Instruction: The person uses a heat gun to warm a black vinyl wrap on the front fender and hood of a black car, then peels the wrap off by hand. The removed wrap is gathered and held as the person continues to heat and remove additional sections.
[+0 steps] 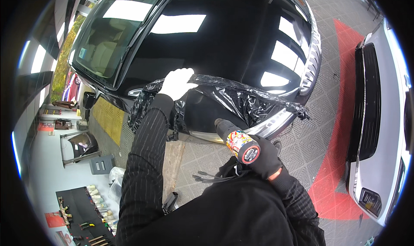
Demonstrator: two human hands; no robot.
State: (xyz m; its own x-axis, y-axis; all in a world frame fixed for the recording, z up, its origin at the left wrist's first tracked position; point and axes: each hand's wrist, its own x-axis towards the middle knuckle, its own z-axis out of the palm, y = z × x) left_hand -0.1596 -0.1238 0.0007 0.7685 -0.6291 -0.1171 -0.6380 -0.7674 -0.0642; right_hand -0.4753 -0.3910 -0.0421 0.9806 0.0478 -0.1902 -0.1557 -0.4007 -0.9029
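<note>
Glossy black hood (233,34), grey-red floor (304,157); left fingers (184,73) pinching black film (254,102), right fingers (268,153) wrapped around heat gun (238,143).

The gloved left hand (177,83) is plain white, while the gloved right hand (265,157) is plain black. The long black fabric sleeves (146,136) carry thin, pale stripes. The cylindrical multicoloured hand tool (238,143) shows a busy pattern with red, yellow and white, and its narrow nozzle (222,126) is dark. The crumpled plastic film (254,101) is shiny black; the broad, smooth car bonnet (228,34) is glossy black also. The textured grey floor (321,129) bears a red band (345,95).
</note>
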